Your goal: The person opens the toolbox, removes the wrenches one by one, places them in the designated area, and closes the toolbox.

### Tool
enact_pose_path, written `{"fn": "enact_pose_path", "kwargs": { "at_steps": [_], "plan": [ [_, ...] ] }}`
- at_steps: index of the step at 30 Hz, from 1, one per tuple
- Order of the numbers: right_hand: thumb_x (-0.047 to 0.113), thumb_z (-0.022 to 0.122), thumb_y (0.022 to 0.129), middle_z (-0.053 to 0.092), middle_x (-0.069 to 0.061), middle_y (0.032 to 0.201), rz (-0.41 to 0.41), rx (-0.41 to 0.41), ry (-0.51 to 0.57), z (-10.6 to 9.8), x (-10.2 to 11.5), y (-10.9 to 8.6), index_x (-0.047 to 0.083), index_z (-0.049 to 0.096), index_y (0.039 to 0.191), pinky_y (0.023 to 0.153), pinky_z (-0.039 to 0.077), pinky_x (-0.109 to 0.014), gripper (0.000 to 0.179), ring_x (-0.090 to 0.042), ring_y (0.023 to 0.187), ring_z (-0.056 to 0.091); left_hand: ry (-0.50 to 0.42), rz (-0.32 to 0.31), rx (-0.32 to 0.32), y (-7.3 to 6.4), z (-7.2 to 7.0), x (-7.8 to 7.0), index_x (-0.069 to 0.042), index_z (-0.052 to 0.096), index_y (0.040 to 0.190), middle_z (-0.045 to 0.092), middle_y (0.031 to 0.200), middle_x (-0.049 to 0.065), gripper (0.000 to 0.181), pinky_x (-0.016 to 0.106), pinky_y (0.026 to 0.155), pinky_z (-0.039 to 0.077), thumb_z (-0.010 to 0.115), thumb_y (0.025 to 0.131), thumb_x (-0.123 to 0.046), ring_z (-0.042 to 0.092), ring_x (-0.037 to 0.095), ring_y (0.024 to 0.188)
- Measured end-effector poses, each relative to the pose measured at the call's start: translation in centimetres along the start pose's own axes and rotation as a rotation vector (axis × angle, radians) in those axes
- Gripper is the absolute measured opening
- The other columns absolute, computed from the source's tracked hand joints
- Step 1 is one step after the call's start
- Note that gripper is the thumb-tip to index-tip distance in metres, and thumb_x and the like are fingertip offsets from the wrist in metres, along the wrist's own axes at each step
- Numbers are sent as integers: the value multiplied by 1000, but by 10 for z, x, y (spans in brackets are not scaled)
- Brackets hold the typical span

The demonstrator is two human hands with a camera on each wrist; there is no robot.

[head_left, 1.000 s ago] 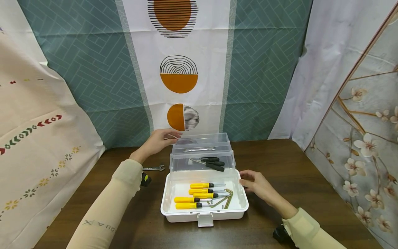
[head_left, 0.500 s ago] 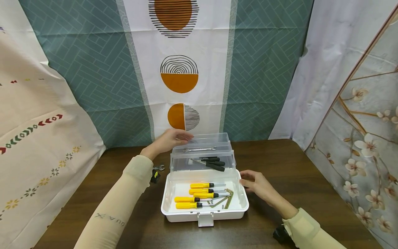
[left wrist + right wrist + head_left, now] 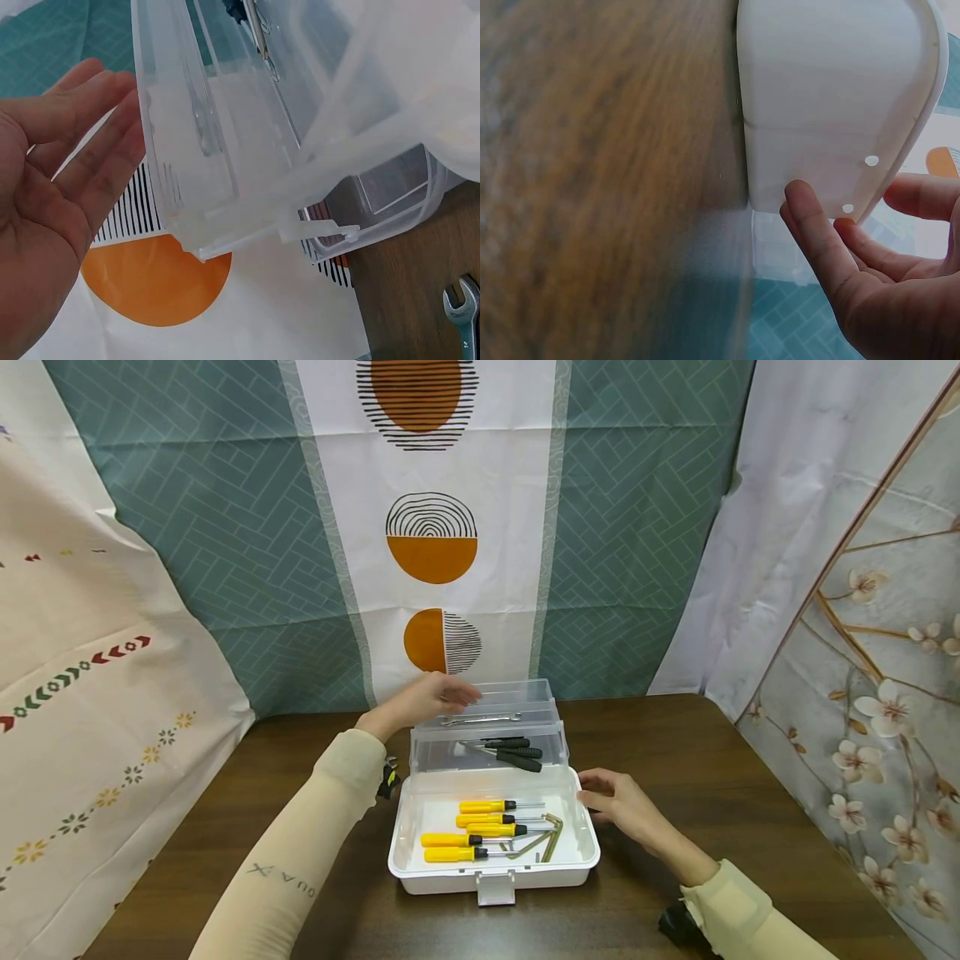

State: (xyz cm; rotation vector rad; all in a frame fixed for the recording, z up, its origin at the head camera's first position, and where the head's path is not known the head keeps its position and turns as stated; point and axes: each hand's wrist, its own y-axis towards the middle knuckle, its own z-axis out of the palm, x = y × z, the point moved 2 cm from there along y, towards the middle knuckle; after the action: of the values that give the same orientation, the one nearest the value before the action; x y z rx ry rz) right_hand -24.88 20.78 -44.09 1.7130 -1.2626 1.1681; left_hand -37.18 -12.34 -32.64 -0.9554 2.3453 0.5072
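A white toolbox stands with its clear stepped trays folded up at the back. Inside the box lie several yellow-handled screwdrivers and brass-coloured hex keys. My left hand is at the top left of the trays; in the left wrist view its fairly straight fingers meet the edge of the topmost one. A wrench lies in a tray, with black-handled tools in the one below. My right hand grips the box's right side near the back corner, thumb and fingers around its edge.
Another wrench lies on the brown wooden table left of the box, mostly behind my left wrist in the head view. The box's front latch hangs down. A patterned curtain rises right behind the table.
My left hand has moved right along the top of the clear trays, and its wrist now covers most of the wrench on the table. The right hand and the toolbox stay put.
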Motion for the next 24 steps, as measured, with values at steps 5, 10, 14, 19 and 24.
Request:
{"fn": "enact_pose_path", "kwargs": {
  "at_steps": [5,10,14,19,24],
  "plan": [
    [10,66,102,63,-27,127,1,2,5,0,0,0,-11,57,135,85,62,-48,41,-34,112,67,34,-28,21,4,2,-3,3,68,132,71,127,20,35,40,99,57,67,98,6,70,32,115],
    [10,66,102,63,-27,127,4,3,8,0,1,0,-12,56,136,85,62,-47,42,-34,111,67,59,-34,38,7,3,-4,2,69,132,71,128,19,34,40,99,57,66,98,6,70,32,116],
    [10,66,102,62,-27,128,7,2,16,-1,0,0,-13,56,136,86,62,-47,42,-34,111,67,69,-22,81,9,5,-6,3,68,132,70,129,20,34,40,100,56,65,98,8,69,34,117],
    [10,65,102,61,-28,129,9,8,32,0,0,-1,-13,55,137,86,62,-47,43,-35,113,66,107,2,128,12,9,-7,4,69,131,70,130,20,36,39,100,56,65,96,10,69,31,116],
    [10,65,103,61,-28,129,5,16,38,0,1,-1,-13,54,137,86,62,-47,43,-35,113,67,135,-5,133,14,11,-6,2,70,131,71,129,17,37,36,99,57,67,95,10,70,26,115]
  ]
}}
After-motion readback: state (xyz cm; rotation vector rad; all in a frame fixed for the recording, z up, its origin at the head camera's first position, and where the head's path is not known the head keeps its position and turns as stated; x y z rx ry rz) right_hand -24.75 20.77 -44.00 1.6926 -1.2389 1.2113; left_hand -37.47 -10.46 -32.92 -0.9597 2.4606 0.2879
